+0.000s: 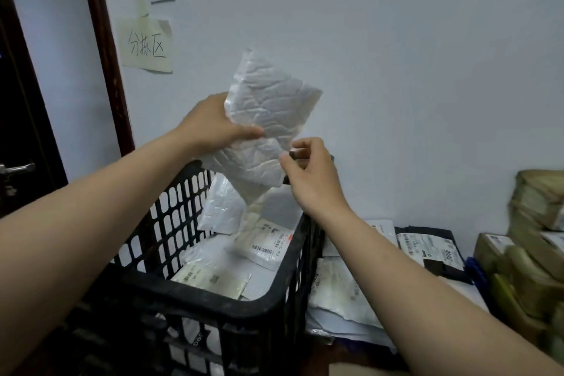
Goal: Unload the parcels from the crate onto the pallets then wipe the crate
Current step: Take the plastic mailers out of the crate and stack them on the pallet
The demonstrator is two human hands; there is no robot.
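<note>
While the left hand [213,125] gripped a crinkled white parcel [268,119] above the black crate [232,311], the right hand [311,174] pinched its lower edge, more parcels [265,249] lying inside

My left hand [213,123] grips a crinkled white parcel [268,107] above the black crate [213,308], my right hand [311,174] curled at the parcel's lower edge.

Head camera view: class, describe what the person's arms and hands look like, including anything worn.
The left forearm and right forearm are bare to the frame edge, with no sleeves showing. The left hand and right hand wear no gloves, and no watch, bracelet or ring shows.
</note>
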